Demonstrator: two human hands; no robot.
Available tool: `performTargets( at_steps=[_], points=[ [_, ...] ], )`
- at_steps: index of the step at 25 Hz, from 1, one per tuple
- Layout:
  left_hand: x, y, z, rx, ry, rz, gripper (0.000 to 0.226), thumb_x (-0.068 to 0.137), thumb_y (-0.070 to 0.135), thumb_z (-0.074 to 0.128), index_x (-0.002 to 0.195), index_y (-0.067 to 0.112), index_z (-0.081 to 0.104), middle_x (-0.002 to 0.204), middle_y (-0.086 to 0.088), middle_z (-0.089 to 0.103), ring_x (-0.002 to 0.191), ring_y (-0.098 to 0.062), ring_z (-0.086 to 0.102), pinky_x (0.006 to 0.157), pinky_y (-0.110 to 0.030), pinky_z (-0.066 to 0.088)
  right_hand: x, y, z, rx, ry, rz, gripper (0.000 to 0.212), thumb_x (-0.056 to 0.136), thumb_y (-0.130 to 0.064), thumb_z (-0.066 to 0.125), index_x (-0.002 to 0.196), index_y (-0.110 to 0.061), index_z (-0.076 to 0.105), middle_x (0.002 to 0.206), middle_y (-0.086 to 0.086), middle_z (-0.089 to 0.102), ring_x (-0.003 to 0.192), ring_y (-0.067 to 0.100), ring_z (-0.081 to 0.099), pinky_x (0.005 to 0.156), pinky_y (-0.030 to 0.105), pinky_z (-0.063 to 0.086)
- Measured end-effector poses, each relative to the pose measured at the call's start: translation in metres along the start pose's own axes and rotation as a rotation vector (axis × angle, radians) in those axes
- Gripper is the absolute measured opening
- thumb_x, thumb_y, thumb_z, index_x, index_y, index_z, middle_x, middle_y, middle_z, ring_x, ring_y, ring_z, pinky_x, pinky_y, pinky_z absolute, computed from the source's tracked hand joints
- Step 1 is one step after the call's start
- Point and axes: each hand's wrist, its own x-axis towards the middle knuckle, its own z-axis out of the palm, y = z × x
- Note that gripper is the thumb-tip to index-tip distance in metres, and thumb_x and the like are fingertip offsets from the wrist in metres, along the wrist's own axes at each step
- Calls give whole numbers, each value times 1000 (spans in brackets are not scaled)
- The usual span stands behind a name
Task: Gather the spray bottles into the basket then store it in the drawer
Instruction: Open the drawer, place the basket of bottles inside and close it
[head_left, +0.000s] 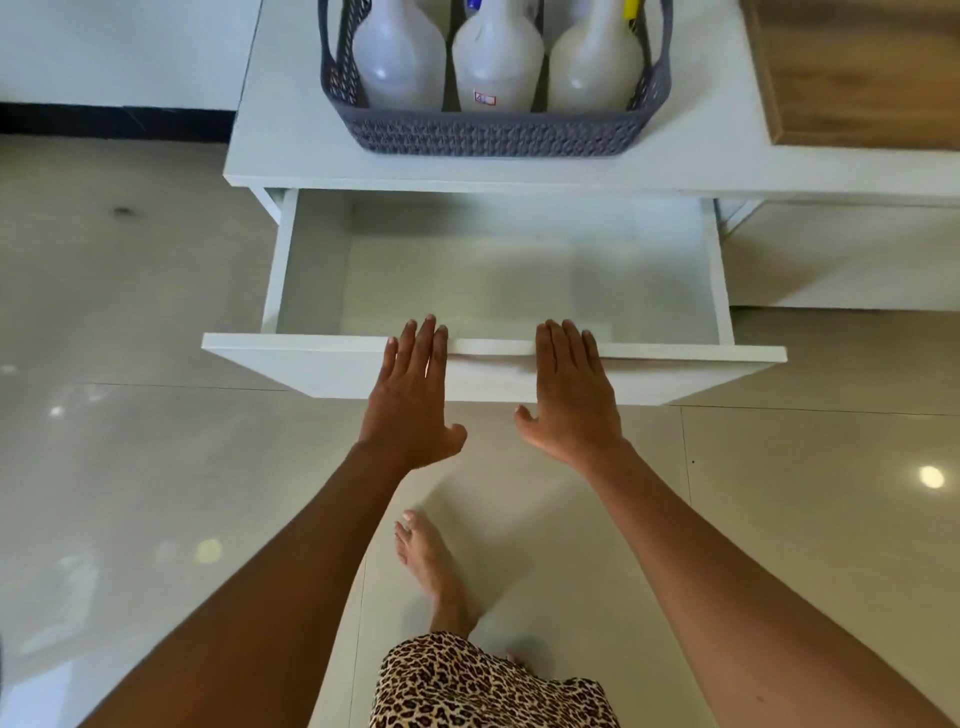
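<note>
Grey woven basket (493, 136) on white table (291, 130), near front edge, holding three translucent white spray bottles (496, 62) side by side, necks cut off by frame top. Drawer (493, 280) below pulled out, interior bare. Left hand (413, 395) and right hand (569, 395) flat over drawer front, fingers extended, each grip wide, holding nothing. Bare foot (428, 561) on tiled floor (130, 312).

So the basket (493, 137) sits on the bench (291, 130) with three spray bottles (496, 57) side by side in it. The drawer (493, 270) is pulled out right below and in front, both hands flat at its front edge.
</note>
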Motion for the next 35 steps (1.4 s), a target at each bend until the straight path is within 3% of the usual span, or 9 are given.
performTargets(
  at_steps=[11,17,23,29,31,35],
  points=[
    [-94,25,3,-29,-285,-43,111,73,36,59,141,4,-23,150,-16,-31,138,-32,-29,114,-40,-12,-97,-25,6,107,-266,40,96,76,-26,50,143,-3,-14,156,14,-18,143,29,-20,119,43,-9],
    [-143,37,12,-64,-393,-63,112,75,35,60,138,4,-28,144,-12,-39,130,-29,-38,112,-39,-15,-149,-37,14,139,-357,58,100,76,-32,46,132,-8,-33,148,11,-33,136,27,-32,116,42,-15],
    [-145,40,8,-73,-444,-68,110,76,34,58,138,4,-28,145,-14,-38,128,-29,-39,112,-39,-15,-150,-40,9,160,-399,85,104,75,-40,48,130,-10,-35,143,7,-38,136,26,-33,116,41,-16],
    [-126,40,-20,-134,-662,-80,92,86,34,46,141,1,-20,152,-17,-27,140,-32,-24,116,-41,-9,-137,-41,-22,221,-597,118,98,84,-41,46,139,-6,-27,149,9,-34,139,25,-29,118,41,-12],
    [-108,36,-37,-221,-645,-123,86,89,33,43,143,-1,-15,153,-20,-20,142,-32,-18,117,-40,-6,-128,-39,-41,355,-475,133,91,87,-35,45,141,-7,-23,150,7,-31,142,21,-23,118,35,-11],
    [-48,10,-74,-423,-385,-166,86,91,33,46,143,0,-13,155,-17,-16,143,-29,-16,116,-34,-6,-81,-18,-79,516,-110,215,82,93,-35,46,141,-19,-18,150,-4,-22,141,9,-16,115,24,-2]
  ],
)
